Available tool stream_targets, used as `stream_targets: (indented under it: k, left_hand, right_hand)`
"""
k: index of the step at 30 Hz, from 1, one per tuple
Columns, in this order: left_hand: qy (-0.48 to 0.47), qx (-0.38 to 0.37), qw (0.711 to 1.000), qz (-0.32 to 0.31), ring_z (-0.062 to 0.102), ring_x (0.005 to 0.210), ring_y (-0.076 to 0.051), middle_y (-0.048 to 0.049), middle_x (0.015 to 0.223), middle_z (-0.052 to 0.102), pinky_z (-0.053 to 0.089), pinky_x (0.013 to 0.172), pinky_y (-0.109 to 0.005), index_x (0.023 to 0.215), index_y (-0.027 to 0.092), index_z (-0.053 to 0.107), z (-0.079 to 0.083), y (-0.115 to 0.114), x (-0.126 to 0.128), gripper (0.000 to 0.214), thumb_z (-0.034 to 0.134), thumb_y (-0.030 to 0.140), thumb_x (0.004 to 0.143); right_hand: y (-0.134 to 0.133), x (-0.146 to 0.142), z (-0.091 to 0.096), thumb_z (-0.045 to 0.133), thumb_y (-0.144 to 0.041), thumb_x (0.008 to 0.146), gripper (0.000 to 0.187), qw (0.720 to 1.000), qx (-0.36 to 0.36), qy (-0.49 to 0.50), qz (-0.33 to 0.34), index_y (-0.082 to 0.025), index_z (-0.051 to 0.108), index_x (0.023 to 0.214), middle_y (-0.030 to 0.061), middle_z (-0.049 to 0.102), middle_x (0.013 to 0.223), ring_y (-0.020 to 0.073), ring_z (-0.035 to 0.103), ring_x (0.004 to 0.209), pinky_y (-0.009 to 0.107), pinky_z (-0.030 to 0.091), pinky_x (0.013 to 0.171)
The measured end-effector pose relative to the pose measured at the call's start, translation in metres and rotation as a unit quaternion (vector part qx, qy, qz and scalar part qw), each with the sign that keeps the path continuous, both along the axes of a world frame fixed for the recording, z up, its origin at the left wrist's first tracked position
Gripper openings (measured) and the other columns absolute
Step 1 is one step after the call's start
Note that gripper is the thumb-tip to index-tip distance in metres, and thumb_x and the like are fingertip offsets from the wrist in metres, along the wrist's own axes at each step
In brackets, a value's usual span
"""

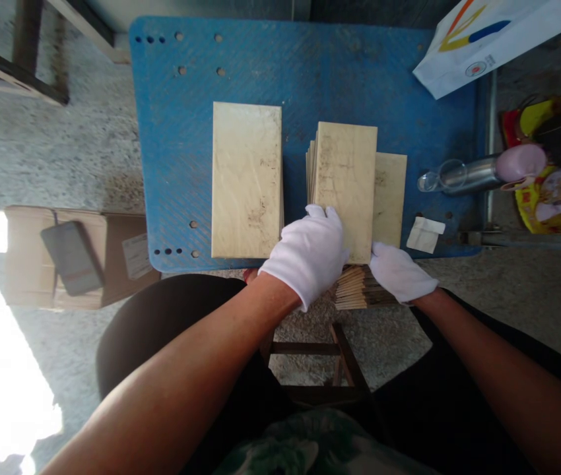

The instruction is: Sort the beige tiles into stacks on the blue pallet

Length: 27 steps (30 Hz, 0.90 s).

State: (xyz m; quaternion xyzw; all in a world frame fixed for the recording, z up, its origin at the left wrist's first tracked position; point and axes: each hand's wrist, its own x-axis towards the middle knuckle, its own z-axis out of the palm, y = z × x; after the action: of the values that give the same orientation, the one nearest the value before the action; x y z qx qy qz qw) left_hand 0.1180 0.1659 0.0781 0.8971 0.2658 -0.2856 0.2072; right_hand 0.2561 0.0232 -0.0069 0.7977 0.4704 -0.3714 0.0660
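Two stacks of thin pale rectangular boards with dark stains lie on a blue plastic tabletop [255, 72]. The left stack [243, 178] is fairly even. In the right stack, a top board [347, 171] lies over uneven layers, and another pale board [390, 191] shows to its right. My left hand [310, 247], in a white glove, closes over the top board's lower left part. At its lower right corner, my gloved right hand [399, 272] grips the edge, fingertips partly hidden. Fanned board ends [350, 289] show between my hands, below the table edge.
A white paper bag [488, 46] stands at the back right. A steel flask [473, 175] with a pink cap and a folded white paper [425, 235] are on the right. A phone [72, 257] lies on a cardboard box [117, 264] to the left. Below is a wooden stool [310, 348].
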Motion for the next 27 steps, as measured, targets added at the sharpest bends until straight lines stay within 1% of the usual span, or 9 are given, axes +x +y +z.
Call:
stream_targets:
  k: [2, 4, 8, 12, 18, 23, 27]
  left_hand:
    - [-0.002, 0.006, 1.000, -0.009, 0.066, 0.092, -0.031, -0.0300, 0.137, 0.046, 0.051, 0.061, -0.034, 0.139, 0.003, 0.039, 0.0006, -0.0002, 0.0004, 0.060, 0.044, 0.042, 0.095]
    - [-0.002, 0.011, 1.000, -0.016, 0.067, 0.091, -0.030, -0.0301, 0.136, 0.048, 0.050, 0.060, -0.033, 0.140, 0.002, 0.038, 0.0013, -0.0004, 0.0011, 0.060, 0.043, 0.042, 0.095]
    - [0.010, 0.020, 0.999, -0.022, 0.067, 0.090, -0.029, -0.0304, 0.138, 0.047, 0.051, 0.060, -0.032, 0.144, 0.002, 0.035, 0.0014, -0.0005, 0.0027, 0.063, 0.041, 0.043, 0.096]
    - [0.014, 0.027, 0.999, -0.022, 0.067, 0.093, -0.028, -0.0279, 0.138, 0.048, 0.052, 0.062, -0.031, 0.146, 0.004, 0.033, 0.0001, 0.0000, 0.0032, 0.065, 0.042, 0.046, 0.096]
    - [0.016, 0.031, 0.999, -0.023, 0.067, 0.092, -0.028, -0.0279, 0.136, 0.049, 0.052, 0.063, -0.032, 0.146, 0.004, 0.032, 0.0004, -0.0001, 0.0030, 0.066, 0.042, 0.045, 0.096]
    - [0.018, 0.027, 0.999, -0.027, 0.066, 0.093, -0.028, -0.0279, 0.136, 0.049, 0.052, 0.063, -0.032, 0.146, 0.003, 0.032, 0.0017, -0.0003, 0.0030, 0.066, 0.041, 0.045, 0.096]
    - [0.019, 0.027, 0.999, -0.022, 0.066, 0.092, -0.027, -0.0263, 0.135, 0.050, 0.052, 0.063, -0.031, 0.146, 0.005, 0.032, 0.0016, -0.0001, 0.0034, 0.066, 0.042, 0.046, 0.096]
  right_hand:
    - [0.0030, -0.0011, 0.0043, 0.038, -0.014, 0.093, 0.032, 0.998, -0.047, -0.004, 0.042, -0.010, 0.064, 0.110, 0.0208, 0.068, 0.109, 0.0291, 0.065, 0.103, 0.033, 0.046, 0.089]
    - [0.0060, -0.0021, 0.0082, 0.036, -0.014, 0.094, 0.034, 0.996, -0.070, -0.011, 0.056, -0.010, 0.063, 0.114, 0.0208, 0.068, 0.111, 0.0303, 0.064, 0.106, 0.034, 0.047, 0.090]
    - [0.0078, -0.0023, 0.0104, 0.035, -0.014, 0.094, 0.035, 0.995, -0.069, -0.006, 0.066, -0.009, 0.063, 0.115, 0.0207, 0.068, 0.111, 0.0322, 0.065, 0.105, 0.036, 0.048, 0.088]
    - [0.0060, -0.0012, 0.0077, 0.034, -0.014, 0.094, 0.035, 0.996, -0.067, -0.002, 0.064, -0.010, 0.063, 0.114, 0.0201, 0.068, 0.112, 0.0324, 0.065, 0.104, 0.037, 0.048, 0.088]
    - [0.0071, 0.0008, 0.0046, 0.036, -0.014, 0.094, 0.031, 0.993, -0.084, -0.009, 0.077, -0.012, 0.063, 0.111, 0.0182, 0.068, 0.112, 0.0302, 0.065, 0.106, 0.034, 0.047, 0.088]
    - [0.0091, 0.0022, 0.0050, 0.040, -0.013, 0.094, 0.027, 0.988, -0.106, -0.022, 0.114, -0.007, 0.062, 0.109, 0.0189, 0.067, 0.108, 0.0279, 0.065, 0.102, 0.031, 0.046, 0.087]
    - [0.0089, 0.0018, 0.0074, 0.040, -0.012, 0.093, 0.026, 0.990, -0.091, -0.026, 0.106, -0.007, 0.061, 0.108, 0.0190, 0.068, 0.106, 0.0258, 0.065, 0.099, 0.029, 0.045, 0.083]
